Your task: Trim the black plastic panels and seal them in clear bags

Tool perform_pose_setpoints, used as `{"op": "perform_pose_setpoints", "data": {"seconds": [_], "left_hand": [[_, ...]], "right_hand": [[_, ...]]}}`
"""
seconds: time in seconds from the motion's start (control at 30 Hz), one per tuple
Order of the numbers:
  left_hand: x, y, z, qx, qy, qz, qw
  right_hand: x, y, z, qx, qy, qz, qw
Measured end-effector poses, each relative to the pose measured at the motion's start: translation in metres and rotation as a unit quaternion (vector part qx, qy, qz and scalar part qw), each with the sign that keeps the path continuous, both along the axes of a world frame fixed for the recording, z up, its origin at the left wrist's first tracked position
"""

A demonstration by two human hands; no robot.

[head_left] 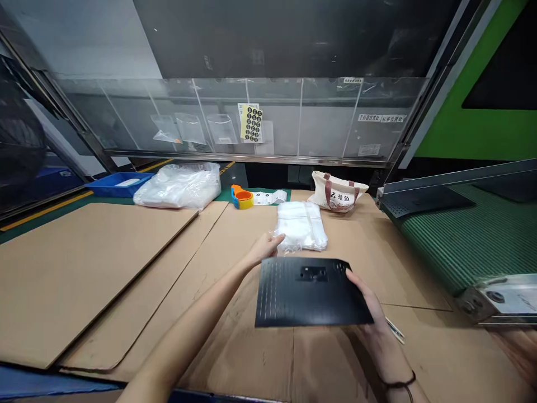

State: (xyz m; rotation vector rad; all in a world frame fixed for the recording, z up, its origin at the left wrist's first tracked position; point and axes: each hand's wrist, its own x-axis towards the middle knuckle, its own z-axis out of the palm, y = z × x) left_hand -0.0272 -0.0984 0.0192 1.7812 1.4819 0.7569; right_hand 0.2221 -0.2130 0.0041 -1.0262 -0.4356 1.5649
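Note:
My right hand (pixel 369 305) grips the right edge of a flat black sheet (pixel 310 292), which has rows of fine white print and a dark square patch at its centre. My left hand (pixel 264 250) is at the sheet's upper left corner, its fingertips against a stack of clear plastic bags (pixel 301 226). The stack lies on the cardboard (pixel 235 347) just beyond the sheet. A thin silver-and-white item (pixel 395 330), too small to identify, lies beside my right hand.
Cardboard sheets cover the bench. Beyond them are a bundle of plastic film (pixel 178 186), a blue tray (pixel 119 184), a tape roll (pixel 242 197), a canvas tote bag (pixel 337 192) and a paper strip (pixel 269 197). A green conveyor belt (pixel 465 235) runs along the right. A clear acrylic rack (pixel 239 117) stands behind.

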Motion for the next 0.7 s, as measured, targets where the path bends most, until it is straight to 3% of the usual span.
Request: {"op": "perform_pose_setpoints", "data": {"seconds": [0.07, 0.2, 0.27, 0.4, 0.5, 0.7], "left_hand": [[0.004, -0.007, -0.004, -0.013, 0.000, -0.032, 0.999], [0.011, -0.015, -0.005, 0.017, 0.018, -0.053, 0.998], [0.014, -0.020, -0.003, 0.050, 0.039, -0.055, 0.996], [0.017, -0.034, 0.002, 0.108, 0.114, -0.059, 0.986], [0.019, -0.044, 0.004, 0.140, 0.187, -0.058, 0.971], [0.027, -0.061, -0.004, 0.200, 0.309, -0.014, 0.930]], "right_hand": [[-0.003, -0.018, -0.008, -0.053, 0.028, -0.017, 0.998], [-0.007, -0.042, -0.023, -0.068, 0.024, -0.166, 0.983], [-0.008, -0.049, -0.025, -0.076, 0.005, -0.203, 0.976], [-0.014, -0.052, -0.027, -0.087, -0.021, -0.198, 0.976], [-0.023, -0.051, -0.031, -0.083, -0.005, -0.236, 0.968], [-0.056, -0.068, -0.041, -0.045, 0.039, -0.231, 0.971]]}}
